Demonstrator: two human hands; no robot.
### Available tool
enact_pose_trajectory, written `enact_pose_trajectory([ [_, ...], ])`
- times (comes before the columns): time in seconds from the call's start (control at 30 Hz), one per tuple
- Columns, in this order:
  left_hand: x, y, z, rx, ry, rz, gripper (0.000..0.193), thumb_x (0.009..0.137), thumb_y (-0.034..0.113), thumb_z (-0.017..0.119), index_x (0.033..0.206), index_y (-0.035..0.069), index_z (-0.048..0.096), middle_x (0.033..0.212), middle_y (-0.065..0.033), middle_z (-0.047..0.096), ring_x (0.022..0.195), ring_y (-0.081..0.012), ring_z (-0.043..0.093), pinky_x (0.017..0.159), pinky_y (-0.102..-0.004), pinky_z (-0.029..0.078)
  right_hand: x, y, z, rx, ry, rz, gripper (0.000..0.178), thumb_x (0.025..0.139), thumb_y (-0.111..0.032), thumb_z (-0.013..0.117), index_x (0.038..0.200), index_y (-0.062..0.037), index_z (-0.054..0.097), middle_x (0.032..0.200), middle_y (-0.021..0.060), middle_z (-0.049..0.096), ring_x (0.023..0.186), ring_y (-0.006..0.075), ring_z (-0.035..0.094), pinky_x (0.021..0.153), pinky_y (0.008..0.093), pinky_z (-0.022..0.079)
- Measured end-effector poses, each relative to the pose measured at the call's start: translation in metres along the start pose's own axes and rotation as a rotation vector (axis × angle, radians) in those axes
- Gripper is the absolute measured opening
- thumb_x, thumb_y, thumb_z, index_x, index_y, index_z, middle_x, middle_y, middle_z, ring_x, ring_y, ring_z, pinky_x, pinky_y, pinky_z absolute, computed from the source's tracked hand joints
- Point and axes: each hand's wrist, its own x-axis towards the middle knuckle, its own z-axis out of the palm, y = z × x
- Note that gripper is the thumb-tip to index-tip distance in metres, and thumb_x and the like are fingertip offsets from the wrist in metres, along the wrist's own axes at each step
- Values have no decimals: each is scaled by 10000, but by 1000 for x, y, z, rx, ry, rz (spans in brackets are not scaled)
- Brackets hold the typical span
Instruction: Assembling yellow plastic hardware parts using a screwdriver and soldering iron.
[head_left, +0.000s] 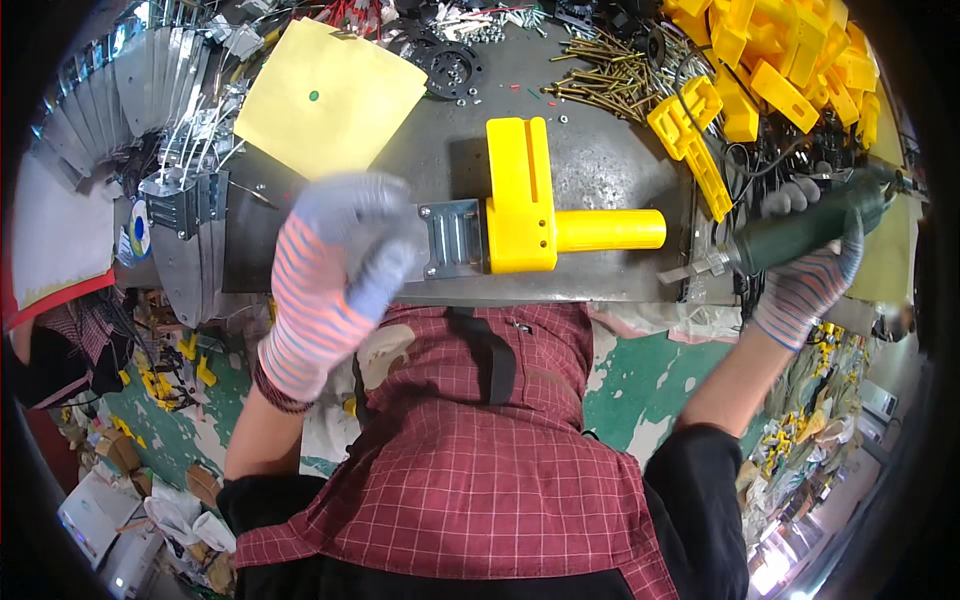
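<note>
A yellow plastic piece with a round handle (605, 230) lies on the dark worktop, its handle pointing right. A ribbed grey metal plate (455, 240) joins its left side. My gloved left hand (345, 260) is at the plate's left end, fingers curled and blurred. Whether it touches the plate or pinches a small part is hidden. My gloved right hand (815, 275) is wrapped round a dark green power screwdriver (810, 225). The tool's metal tip points left, over the worktop's right edge, apart from the yellow piece.
A yellow card sheet (330, 95) lies behind my left hand. Grey metal plates (150, 85) stack at far left. Long screws (615, 80), black round parts (445, 70) and a heap of yellow plastic parts (790, 50) lie at the back. A loose yellow part (690, 135) and cables are at right.
</note>
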Motion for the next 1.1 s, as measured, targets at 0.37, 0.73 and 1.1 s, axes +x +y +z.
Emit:
enact_pose_trajectory([
  [0.37,-26,-12,16,438,-106,154,586,688,390,831,1170,139,611,1255,-144,573,1145,-349,539,951,-483,430,35,16,-54,-2020,-160,-486,543,863,-114,701,1373,-87,514,1205,201,635,1055,358,624,943,382,495],
  [0.73,48,-17,-24,-434,-590,-376,167,949,127,619,1060,2,631,958,-70,659,865,-130,613,793,-297,506,-23,99,26,-1351,-598,-403,200,865,-212,735,843,-26,662,709,110,572,631,254,543,593,358,437],
  [1.1,10,25,40,478,-79,128,339,735,298,730,1023,137,654,1264,-171,548,1206,-406,485,1063,-506,372,-34,125,71,-1555,-935,-567,167,832,-250,701,918,-114,657,857,114,574,844,344,560,758,440,440],
])
